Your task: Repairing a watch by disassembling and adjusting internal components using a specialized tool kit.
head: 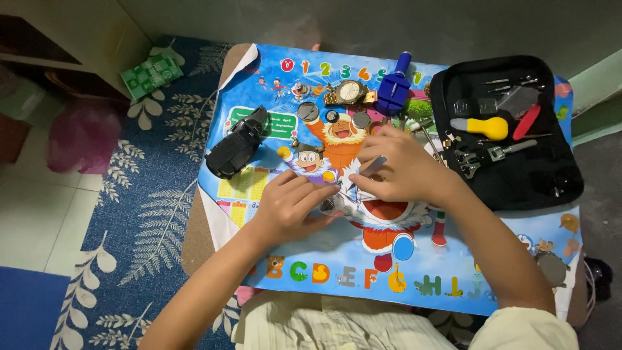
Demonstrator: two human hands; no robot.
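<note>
Left to right on the table [214, 240], over the cartoon mat [337, 266]: black pouch [238, 146] lies well clear of both hands, long axis slanting up to the right. Left hand [291, 204] rests palm-down, fingers curled, pinning a small part [332, 205] at its fingertips; the part is mostly hidden. Right hand [403, 172] is closed around a thin metal tool [374, 166], whose long axis slants down-left toward the pinned part, tip just beside the left fingertips. Beyond the hands: gold watch [350, 92], blue block tool [393, 84]. Far right, open black case [505, 129] with yellow-handled tool [483, 127].
</note>
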